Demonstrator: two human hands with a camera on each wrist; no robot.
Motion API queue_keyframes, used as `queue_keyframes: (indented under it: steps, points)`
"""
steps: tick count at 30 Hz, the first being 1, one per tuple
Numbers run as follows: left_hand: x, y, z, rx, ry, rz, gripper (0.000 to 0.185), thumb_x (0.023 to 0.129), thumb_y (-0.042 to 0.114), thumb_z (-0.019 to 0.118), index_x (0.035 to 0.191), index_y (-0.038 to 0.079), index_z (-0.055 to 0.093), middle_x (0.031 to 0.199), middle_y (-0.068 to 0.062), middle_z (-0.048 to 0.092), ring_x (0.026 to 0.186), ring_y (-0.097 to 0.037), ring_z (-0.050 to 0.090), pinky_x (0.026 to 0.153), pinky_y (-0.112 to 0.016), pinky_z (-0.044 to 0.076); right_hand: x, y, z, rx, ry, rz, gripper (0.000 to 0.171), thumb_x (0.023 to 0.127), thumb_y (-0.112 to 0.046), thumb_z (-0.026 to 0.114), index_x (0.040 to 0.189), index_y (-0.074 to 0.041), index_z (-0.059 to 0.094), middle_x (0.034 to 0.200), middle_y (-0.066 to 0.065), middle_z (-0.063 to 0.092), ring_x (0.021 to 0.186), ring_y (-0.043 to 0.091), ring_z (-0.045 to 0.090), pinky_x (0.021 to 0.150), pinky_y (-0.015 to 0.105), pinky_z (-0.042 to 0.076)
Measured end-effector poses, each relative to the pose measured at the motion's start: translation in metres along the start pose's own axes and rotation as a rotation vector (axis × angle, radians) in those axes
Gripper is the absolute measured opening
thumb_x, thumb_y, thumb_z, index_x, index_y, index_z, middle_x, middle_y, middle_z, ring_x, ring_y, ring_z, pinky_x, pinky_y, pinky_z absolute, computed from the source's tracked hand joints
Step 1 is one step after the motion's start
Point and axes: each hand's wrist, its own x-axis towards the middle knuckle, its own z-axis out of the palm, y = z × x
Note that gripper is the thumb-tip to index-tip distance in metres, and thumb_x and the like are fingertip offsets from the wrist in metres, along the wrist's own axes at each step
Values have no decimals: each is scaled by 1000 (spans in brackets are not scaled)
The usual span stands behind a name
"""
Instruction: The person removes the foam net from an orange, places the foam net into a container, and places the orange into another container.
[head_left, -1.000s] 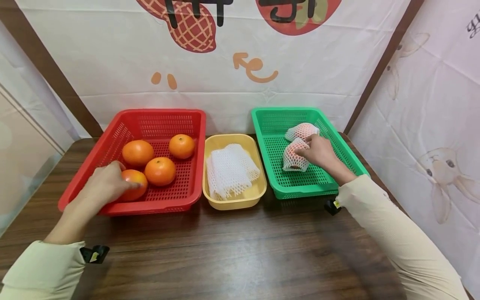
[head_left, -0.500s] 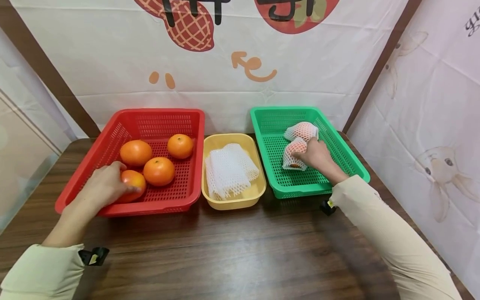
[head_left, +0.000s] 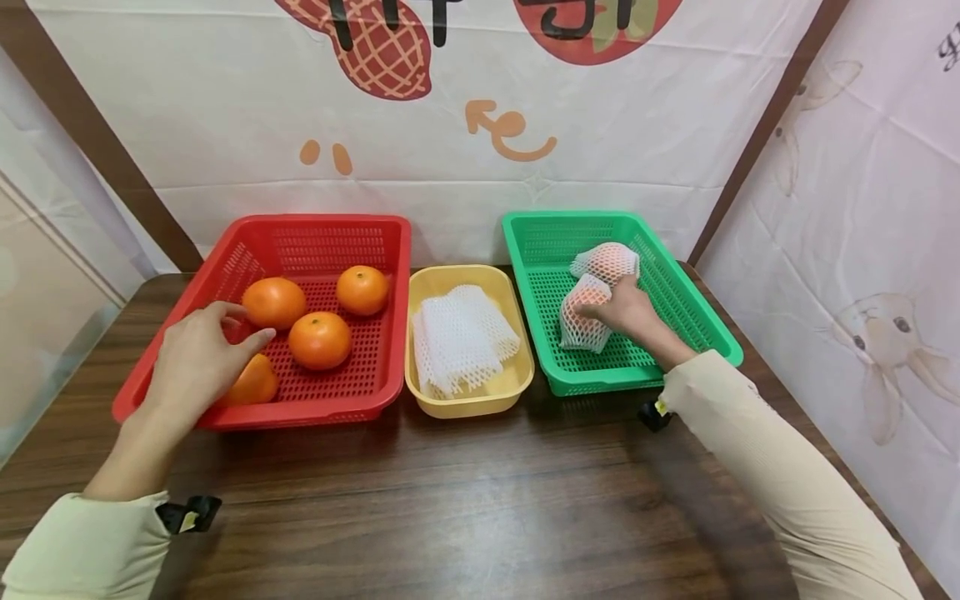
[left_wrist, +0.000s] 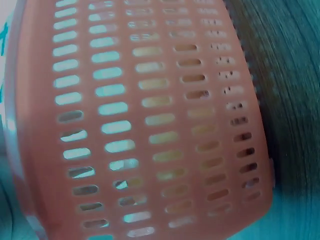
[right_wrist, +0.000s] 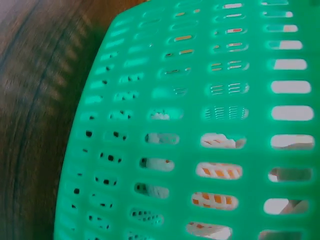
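Note:
In the head view, my left hand (head_left: 193, 362) is over the near left of the red basket (head_left: 390, 383), thumb and fingers apart, with an orange (head_left: 257, 383) below it, partly hidden by the hand. Several more oranges (head_left: 320, 341) sit in that basket. On the right, my right hand (head_left: 633, 312) grips an orange in a white foam net (head_left: 581, 329) inside the green basket (head_left: 566, 382), thumb over its front. Another netted orange (head_left: 606, 260) lies just behind. Both wrist views show mostly the perforated outer walls of the red basket (left_wrist: 37, 100) and green basket (right_wrist: 195, 125).
Between the baskets stands a yellow tray (head_left: 468, 408) with several flat white foam nets (head_left: 457, 337). All three containers rest on a dark wooden table (head_left: 465, 500). A printed cloth (head_left: 420, 200) hangs close behind, and another (head_left: 862, 250) hangs at the right.
My left hand has come off the near orange and its fingers have spread; that orange has shifted slightly left. The netted orange at my right hand has turned, its netting end now toward the front.

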Motion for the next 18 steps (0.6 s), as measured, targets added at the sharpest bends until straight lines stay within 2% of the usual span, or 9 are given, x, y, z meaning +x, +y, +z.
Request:
queue_keyframes:
  steps: [2,4,7,10,12,14,16,18]
  points:
    - [-3,4,-1,-26,56,12,49,90,31,65,116,-10,55,95,-29,60,83,-42,51,66,-50,42,1,0,1,-9,-32,-20,89,90,-40,64,144,12,16,129,34,41,102,38,51,75,46,46]
    - [-6,8,-2,-60,106,30,45,91,28,64,116,-9,57,102,-31,60,89,-45,50,73,-54,40,1,1,2,-18,-36,-48,70,89,-39,64,133,9,38,111,25,50,84,30,49,64,40,41]
    - [-10,16,-3,-115,184,63,38,91,22,64,114,-8,60,104,-29,61,94,-46,50,79,-57,37,2,1,4,-31,-18,-64,55,86,-40,68,114,4,48,88,14,45,68,23,39,56,35,34]
    - [-14,27,-3,-171,275,101,32,90,17,65,111,-6,63,102,-27,63,97,-43,53,82,-51,37,2,1,4,-31,20,-83,67,83,-39,71,125,6,46,100,20,52,71,25,43,60,35,37]
    - [-18,35,-2,-210,339,129,28,89,15,67,108,-4,66,101,-23,65,96,-37,57,82,-39,39,-1,-1,3,-27,57,-114,76,82,-38,72,133,8,41,112,25,54,78,28,49,65,38,43]
    - [-22,45,-1,-254,404,167,24,87,13,69,106,-2,68,98,-18,67,93,-24,60,79,-26,38,-5,-4,1,-19,109,-159,82,81,-36,73,139,9,36,120,26,53,88,31,54,71,41,48]
    - [-27,55,1,-306,460,224,21,86,10,70,104,-1,69,96,-15,68,89,-8,59,77,-15,37,-11,-9,-2,0,162,-217,79,81,-34,74,138,8,39,116,24,56,94,33,56,75,44,50]
    - [-32,65,5,-363,495,282,19,84,6,71,102,-1,69,94,-12,68,86,2,56,77,-10,37,-19,-16,-6,35,213,-272,75,80,-33,76,136,4,42,118,21,56,100,33,57,77,45,51]
